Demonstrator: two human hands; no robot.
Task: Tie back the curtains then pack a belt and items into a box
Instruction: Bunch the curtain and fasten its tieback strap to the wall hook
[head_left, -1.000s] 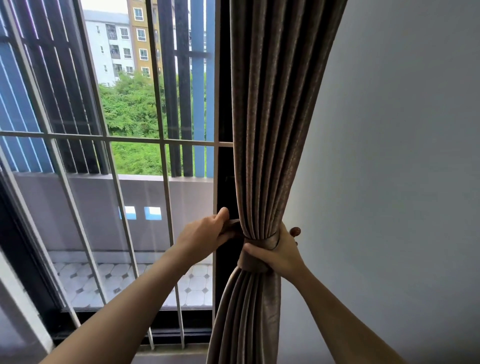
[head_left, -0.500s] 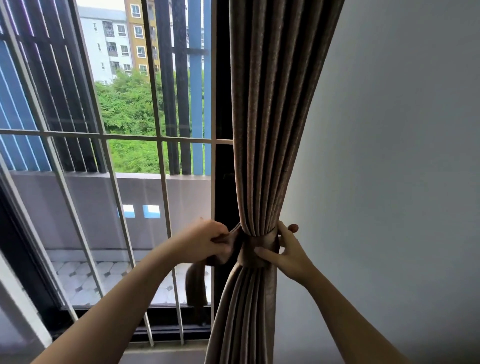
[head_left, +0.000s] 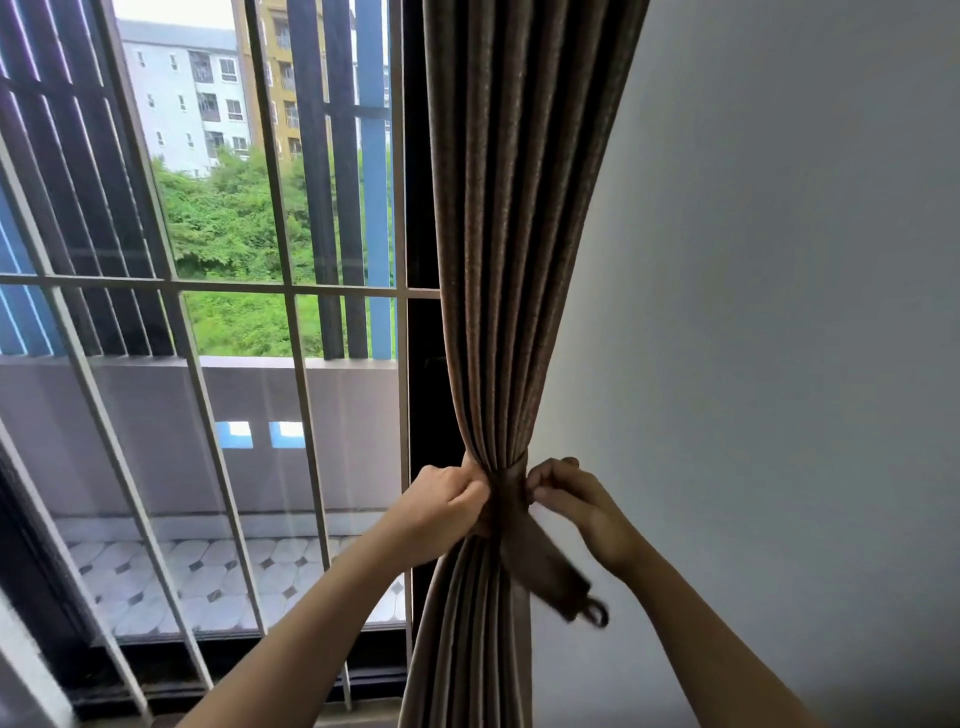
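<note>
I see the brown curtain (head_left: 498, 260) bunched at the window's rt edge, tieback (head_left: 540, 556) wrapped round it, 1 end w/ ring hanging free. L hand (head_left: 441, 512) and R hand (head_left: 576, 499) both pinch the band. Bare wall (head_left: 779, 312) at rt.

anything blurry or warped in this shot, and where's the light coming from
Head view: the tieback strap's loose end with its ring is motion-blurred; the window bars bow from wide-angle distortion; daylight enters through the window at left, leaving the curtain dim and the wall softly shaded.
</note>
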